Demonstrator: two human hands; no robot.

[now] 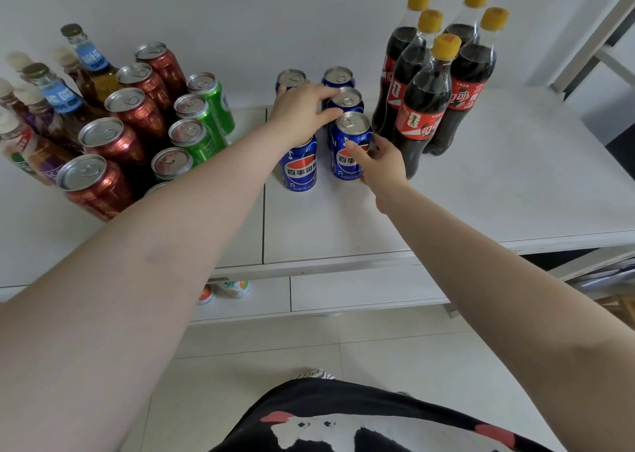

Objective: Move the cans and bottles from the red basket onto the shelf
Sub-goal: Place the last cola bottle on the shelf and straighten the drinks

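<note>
Several blue Pepsi cans stand in two rows at the middle of the white shelf (343, 224). My left hand (302, 114) grips the top of the front left blue can (300, 169) from above. My right hand (379, 162) holds the side of the front right blue can (348, 142), thumb on its label. More blue cans (345, 99) stand behind them. The red basket is not in view.
Cola bottles with yellow caps (426, 107) stand just right of my right hand. Green cans (192, 135), red cans (117, 145) and glass bottles (51, 90) fill the shelf's left. A lower shelf holds small containers (237, 288). Tiled floor lies below.
</note>
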